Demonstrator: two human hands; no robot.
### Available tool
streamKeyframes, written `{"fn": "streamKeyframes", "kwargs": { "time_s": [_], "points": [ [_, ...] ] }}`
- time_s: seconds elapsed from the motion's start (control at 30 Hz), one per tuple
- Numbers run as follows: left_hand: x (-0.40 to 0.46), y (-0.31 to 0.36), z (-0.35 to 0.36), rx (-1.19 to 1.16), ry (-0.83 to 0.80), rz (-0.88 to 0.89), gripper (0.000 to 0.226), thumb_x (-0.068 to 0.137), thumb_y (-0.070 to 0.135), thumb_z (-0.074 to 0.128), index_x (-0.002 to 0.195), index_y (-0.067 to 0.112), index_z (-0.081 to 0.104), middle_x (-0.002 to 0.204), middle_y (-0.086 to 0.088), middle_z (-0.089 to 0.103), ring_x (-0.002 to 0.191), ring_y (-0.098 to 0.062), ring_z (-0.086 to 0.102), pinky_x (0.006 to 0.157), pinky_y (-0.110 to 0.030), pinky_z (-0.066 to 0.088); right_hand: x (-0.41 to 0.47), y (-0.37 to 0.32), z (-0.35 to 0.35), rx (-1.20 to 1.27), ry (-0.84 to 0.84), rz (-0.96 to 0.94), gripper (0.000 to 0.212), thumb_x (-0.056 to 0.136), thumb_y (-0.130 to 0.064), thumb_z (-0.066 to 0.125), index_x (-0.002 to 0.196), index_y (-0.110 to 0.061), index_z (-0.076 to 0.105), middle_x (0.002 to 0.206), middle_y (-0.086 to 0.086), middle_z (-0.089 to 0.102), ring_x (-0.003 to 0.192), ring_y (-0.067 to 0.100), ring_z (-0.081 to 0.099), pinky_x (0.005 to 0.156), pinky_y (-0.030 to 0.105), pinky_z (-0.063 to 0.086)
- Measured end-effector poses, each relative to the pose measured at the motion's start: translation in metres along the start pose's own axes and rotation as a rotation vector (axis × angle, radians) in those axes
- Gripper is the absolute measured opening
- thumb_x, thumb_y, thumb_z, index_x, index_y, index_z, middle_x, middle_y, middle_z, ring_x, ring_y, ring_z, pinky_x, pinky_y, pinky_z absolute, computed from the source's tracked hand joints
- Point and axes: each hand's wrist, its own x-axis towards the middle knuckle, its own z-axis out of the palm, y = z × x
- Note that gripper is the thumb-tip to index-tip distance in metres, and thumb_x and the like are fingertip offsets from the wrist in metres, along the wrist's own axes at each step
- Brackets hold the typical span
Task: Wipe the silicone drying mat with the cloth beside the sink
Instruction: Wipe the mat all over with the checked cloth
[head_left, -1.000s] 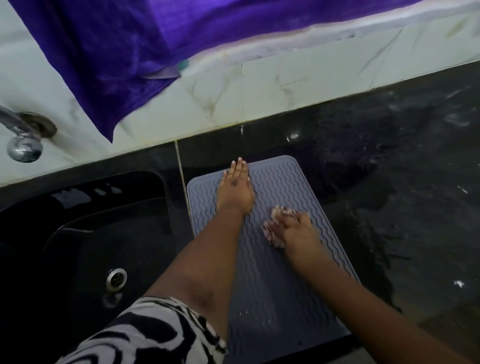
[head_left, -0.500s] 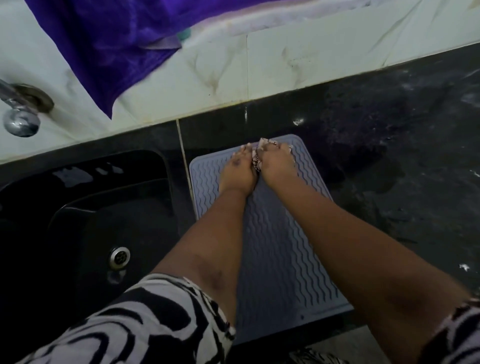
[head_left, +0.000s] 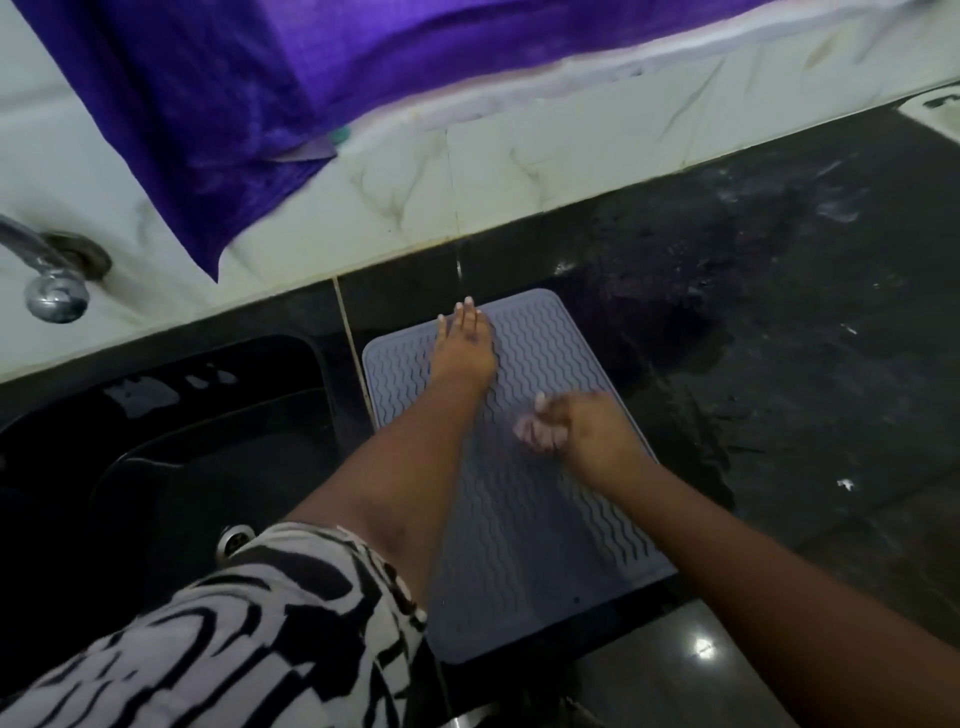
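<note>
Head view: left hand (head_left: 464, 349) presses flat-fingered on mat (head_left: 524, 519); right hand (head_left: 587, 431) grips bunched cloth (head_left: 532, 431).

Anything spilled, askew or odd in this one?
Yes: a wet patch spreads over the dark counter right of the mat, and white flecks lie there. The mat sits slightly askew to the counter edge.

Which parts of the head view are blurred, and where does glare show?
In the head view, the right hand and its cloth are smeared by motion; the left hand is sharper; a bright glint sits on the dark counter below the mat.
</note>
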Motion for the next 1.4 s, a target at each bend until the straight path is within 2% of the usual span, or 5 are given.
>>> {"fn": "streamKeyframes", "kwargs": {
  "time_s": [0.2,0.6,0.8,1.03,1.4],
  "points": [
    [-0.055,0.009,0.023,-0.099,-0.030,-0.055,0.054,0.104,0.029,0.027,0.153,0.012,0.012,0.162,-0.009,0.008,0.148,-0.028,0.009,0.119,-0.043,0.008,0.040,-0.004,0.018,-0.774,-0.133,-0.286,0.050,0.101,-0.032,0.035,0.149,-0.020,0.032,0.157,0.007,0.025,0.143,0.032,0.023,0.118,0.046,0.022],
    [-0.059,0.011,0.027,0.002,-0.182,-0.085,0.056,0.104,0.035,0.011,0.153,0.017,-0.009,0.161,0.004,-0.016,0.148,-0.014,-0.013,0.120,-0.039,-0.008,-0.119,0.085,0.004,-0.844,-0.190,-0.321,0.068,0.093,-0.022,0.050,0.152,-0.033,0.018,0.162,-0.005,0.008,0.146,0.035,0.006,0.116,0.049,0.018],
    [-0.081,0.030,0.003,0.000,-0.156,-0.037,0.065,0.104,0.029,0.024,0.150,0.012,-0.019,0.158,-0.008,-0.027,0.146,-0.024,-0.023,0.119,-0.046,-0.011,-0.108,0.037,-0.018,0.202,-0.226,0.152,0.036,0.096,0.000,0.048,0.130,0.010,0.051,0.127,0.027,0.057,0.106,0.029,0.063,0.073,0.029,0.061],
    [-0.145,0.039,0.030,-0.067,-0.170,-0.050,0.071,0.100,0.035,0.040,0.153,0.024,-0.006,0.162,-0.007,-0.008,0.149,-0.026,-0.010,0.117,-0.047,-0.008,-0.083,0.066,0.003,-0.832,-0.145,-0.372,0.064,0.096,-0.019,0.048,0.151,-0.035,0.020,0.162,-0.002,0.007,0.147,0.035,0.006,0.118,0.051,0.017],
    [-0.149,0.045,0.025,0.107,-0.361,-0.145,0.065,0.101,0.049,0.023,0.152,0.028,-0.010,0.160,0.005,-0.021,0.149,-0.021,-0.013,0.119,-0.051,-0.001,-0.166,0.121,-0.016,-0.919,-0.214,-0.381,0.064,0.093,-0.017,0.050,0.149,-0.037,0.026,0.161,-0.003,0.014,0.139,0.037,0.018,0.113,0.049,0.028]
  ]
}}
